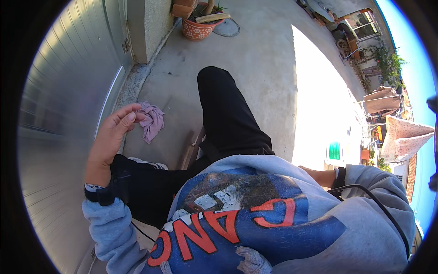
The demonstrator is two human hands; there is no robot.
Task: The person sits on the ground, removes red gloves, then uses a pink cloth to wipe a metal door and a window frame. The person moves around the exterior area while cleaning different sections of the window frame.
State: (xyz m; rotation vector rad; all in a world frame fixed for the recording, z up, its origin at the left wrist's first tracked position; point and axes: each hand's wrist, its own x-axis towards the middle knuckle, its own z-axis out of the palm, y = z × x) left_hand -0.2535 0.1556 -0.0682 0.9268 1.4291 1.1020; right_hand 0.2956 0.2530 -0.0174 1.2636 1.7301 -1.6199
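Observation:
My left hand (118, 126) is raised beside a grey ribbed metal door (68, 92). Its fingers curl loosely, with the thumb close to them, and nothing shows in its grasp. In the picture, the fingertips overlap a crumpled mauve cloth (153, 123), which lies on the concrete floor (178, 89). Of my right hand (307, 170) only the wrist end shows, by the hip; the front of my grey sweatshirt hides the fingers, so what they touch cannot be seen.
A flowered terracotta pot (198, 30) holding a plant and a wood piece stands ahead, near bricks (183, 8) and a round lid (228, 27). A wooden piece (188, 149) lies between my legs. A white-and-green container (334, 153) and hanging laundry (403, 140) are at right.

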